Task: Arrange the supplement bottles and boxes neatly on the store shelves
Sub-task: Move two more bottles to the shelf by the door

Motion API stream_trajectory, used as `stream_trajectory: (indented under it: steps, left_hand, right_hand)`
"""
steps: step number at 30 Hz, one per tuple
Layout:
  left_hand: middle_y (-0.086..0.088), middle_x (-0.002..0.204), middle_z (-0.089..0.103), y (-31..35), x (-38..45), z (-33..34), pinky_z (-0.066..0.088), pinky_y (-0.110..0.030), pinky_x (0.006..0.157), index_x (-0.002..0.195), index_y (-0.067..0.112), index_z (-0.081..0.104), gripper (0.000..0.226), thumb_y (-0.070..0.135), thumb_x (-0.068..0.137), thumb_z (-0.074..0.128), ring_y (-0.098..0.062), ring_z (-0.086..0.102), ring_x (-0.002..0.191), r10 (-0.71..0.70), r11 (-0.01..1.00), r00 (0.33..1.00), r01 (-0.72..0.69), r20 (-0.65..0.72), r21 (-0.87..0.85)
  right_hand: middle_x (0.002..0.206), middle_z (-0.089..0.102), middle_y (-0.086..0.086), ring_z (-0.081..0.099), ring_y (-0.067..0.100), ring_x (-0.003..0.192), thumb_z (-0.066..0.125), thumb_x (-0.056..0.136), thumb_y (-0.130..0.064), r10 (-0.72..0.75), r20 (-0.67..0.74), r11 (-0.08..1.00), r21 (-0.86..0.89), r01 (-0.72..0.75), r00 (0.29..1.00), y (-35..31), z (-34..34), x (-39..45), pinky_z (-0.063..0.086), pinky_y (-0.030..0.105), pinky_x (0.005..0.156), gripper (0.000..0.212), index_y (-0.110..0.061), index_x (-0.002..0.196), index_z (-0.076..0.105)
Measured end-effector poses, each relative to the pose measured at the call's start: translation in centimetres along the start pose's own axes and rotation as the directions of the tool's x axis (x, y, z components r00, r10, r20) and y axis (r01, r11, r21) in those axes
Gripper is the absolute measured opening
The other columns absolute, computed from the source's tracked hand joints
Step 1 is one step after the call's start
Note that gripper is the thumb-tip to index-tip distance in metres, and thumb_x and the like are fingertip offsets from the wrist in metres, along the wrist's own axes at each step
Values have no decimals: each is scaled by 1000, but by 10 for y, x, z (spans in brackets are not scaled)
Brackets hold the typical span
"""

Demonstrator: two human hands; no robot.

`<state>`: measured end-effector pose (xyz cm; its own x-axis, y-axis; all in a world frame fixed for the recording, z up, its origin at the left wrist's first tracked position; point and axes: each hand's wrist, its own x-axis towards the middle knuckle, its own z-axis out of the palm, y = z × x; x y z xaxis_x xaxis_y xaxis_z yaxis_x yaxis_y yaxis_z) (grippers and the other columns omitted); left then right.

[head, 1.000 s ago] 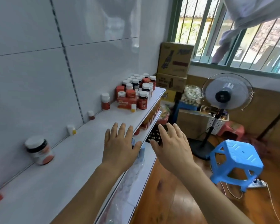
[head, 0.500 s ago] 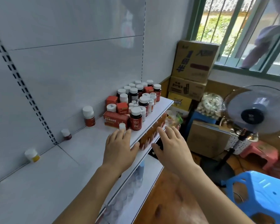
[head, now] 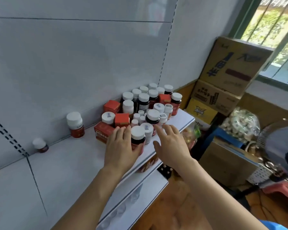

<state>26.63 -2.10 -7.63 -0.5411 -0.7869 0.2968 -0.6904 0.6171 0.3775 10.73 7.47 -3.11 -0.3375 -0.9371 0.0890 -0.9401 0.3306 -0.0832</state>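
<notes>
Several white-capped supplement bottles and red boxes point(head: 146, 105) crowd the right end of the white top shelf point(head: 65, 165). My left hand point(head: 121, 146) lies flat with straight fingers against the long red box point(head: 101, 131), its thumb beside the base of the front dark bottle point(head: 137, 136). My right hand point(head: 171, 143) hovers open with spread fingers just right of that bottle, fingertips near the cluster's front. Further left along the back wall stand a lone red-labelled bottle point(head: 75, 125) and a small bottle point(head: 40, 145).
Lower shelves point(head: 136, 196) jut out under my arms and hold packaged goods. Stacked cardboard boxes point(head: 231, 68) rise beyond the shelf's right end, with a bag of goods point(head: 239, 125), a fan point(head: 281, 146) and a red stool point(head: 286, 193) on the floor side.
Both hands have moved forward along the shelf up to the cluster. The left hand now touches the long red box and flanks the front bottle. The view has come closer.
</notes>
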Motion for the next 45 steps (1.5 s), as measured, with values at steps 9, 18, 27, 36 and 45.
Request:
stream_trajectory:
  steps: [9,18,27,36,45]
  left_hand:
    - [-7,140,56,12,7,18,41,-44,109,147,15,39,83,58,82,67,-26,39,136,-88,996,996,88,-16,-26]
    - [-3,138,53,46,1,25,41,-34,106,144,18,42,81,42,76,79,-22,44,131,-266,964,957,264,-114,-34]
    - [4,144,45,66,-10,19,34,-24,105,147,29,36,78,40,81,77,-14,41,133,-377,920,918,356,-122,-164]
    - [21,125,57,82,-13,-27,49,-15,88,139,41,41,62,50,84,68,2,59,110,-505,693,850,294,-152,-658]
    - [14,102,70,98,-32,-43,56,-28,82,121,36,56,47,66,87,44,-1,68,93,-731,461,654,262,-195,-848]
  right_hand:
    - [133,53,7,52,31,119,56,96,-36,-226,108,969,130,211,968,28,37,57,54,42,87,59,-27,147,27]
    - [107,61,7,63,34,90,52,99,-43,-268,19,925,286,251,963,39,52,61,41,36,63,40,-21,131,40]
    - [97,67,6,63,35,68,70,87,-38,-331,-213,846,366,389,919,54,58,55,40,31,50,40,-20,121,58]
    - [115,56,-14,66,9,91,68,91,-27,-303,-253,462,804,373,919,65,9,55,58,29,82,49,-38,137,53]
    - [107,70,-7,69,15,95,64,91,-44,-305,-107,152,975,159,946,33,-8,35,58,38,77,33,-31,121,58]
